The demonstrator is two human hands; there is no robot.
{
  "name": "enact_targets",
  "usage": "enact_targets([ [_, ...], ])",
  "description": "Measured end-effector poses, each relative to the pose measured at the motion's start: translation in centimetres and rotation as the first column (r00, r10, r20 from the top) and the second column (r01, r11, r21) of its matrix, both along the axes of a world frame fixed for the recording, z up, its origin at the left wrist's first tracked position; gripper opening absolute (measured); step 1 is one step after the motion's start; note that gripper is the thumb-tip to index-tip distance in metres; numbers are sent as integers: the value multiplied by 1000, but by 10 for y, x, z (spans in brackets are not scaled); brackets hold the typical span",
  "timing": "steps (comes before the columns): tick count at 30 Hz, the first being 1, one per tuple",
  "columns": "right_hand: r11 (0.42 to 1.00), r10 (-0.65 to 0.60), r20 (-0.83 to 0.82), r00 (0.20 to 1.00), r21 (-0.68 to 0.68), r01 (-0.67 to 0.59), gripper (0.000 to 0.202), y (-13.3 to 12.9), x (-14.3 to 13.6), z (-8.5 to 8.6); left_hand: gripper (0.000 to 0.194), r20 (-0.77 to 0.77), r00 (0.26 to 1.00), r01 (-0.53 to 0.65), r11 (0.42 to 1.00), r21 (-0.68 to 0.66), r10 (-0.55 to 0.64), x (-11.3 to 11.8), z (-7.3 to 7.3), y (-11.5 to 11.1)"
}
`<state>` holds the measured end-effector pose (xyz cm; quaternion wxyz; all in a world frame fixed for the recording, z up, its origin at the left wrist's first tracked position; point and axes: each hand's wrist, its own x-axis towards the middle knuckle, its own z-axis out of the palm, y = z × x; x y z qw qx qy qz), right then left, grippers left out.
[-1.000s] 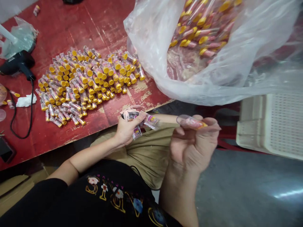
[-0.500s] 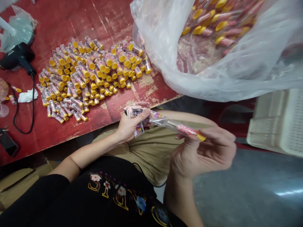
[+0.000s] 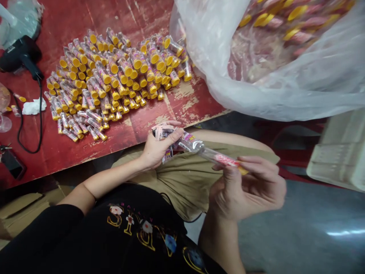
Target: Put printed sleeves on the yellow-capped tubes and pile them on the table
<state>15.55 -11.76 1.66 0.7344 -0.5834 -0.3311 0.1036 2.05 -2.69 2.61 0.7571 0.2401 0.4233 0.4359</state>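
Note:
My left hand (image 3: pixel 161 146) is closed on a bunch of printed clear plastic sleeves (image 3: pixel 188 141), its thumb lying across them. One sleeve sticks out to the right toward a clear plastic tube (image 3: pixel 218 157) with red-and-white printing and a yellow cap (image 3: pixel 243 170). My right hand (image 3: pixel 248 186) pinches that tube near the cap between thumb and fingers. The tube's far end meets the sleeve's open mouth; I cannot tell how deep it sits inside. Both hands are over my lap, just off the table edge.
Many sleeved tubes with yellow caps (image 3: pixel 119 76) are heaped on the red table (image 3: pixel 114 140). A large white plastic bag (image 3: pixel 256 101) holding more tubes is at upper right. At left lie a black heat gun (image 3: pixel 21 57), its cord, white tissue (image 3: pixel 34 107) and a phone (image 3: pixel 13 164). A pale crate (image 3: pixel 339 152) stands right.
The whole view has shifted slightly. The tube and sleeve remain end to end, with my right hand a little nearer my left. Both hands keep their hold.

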Motion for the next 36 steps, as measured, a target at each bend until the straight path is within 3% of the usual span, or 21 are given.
enact_targets([
  [3, 996, 31, -95, 995, 86, -23, 29, 4, 3, -1, 60, -14, 1000, 11, 1000, -4, -11, 0, -4, -1],
  [11, 999, 49, -75, 996, -14, -51, 23, 4, 2, 2, 59, 2, 999, 54, 998, 26, -54, -3, -12, 1],
  [16, 995, 93, -126, 988, 50, -88, 22, 4, 7, 0, 78, 38, 999, 39, 999, -19, -39, -4, -17, 2],
  [29, 991, 130, -148, 980, 30, -127, 20, 4, 7, -6, 80, 78, 996, 50, 989, -143, -39, -6, -13, 3],
  [36, 993, 119, -164, 979, 9, -119, 18, 8, 6, -8, 68, 90, 993, 93, 972, -218, -74, -8, -8, 5],
])
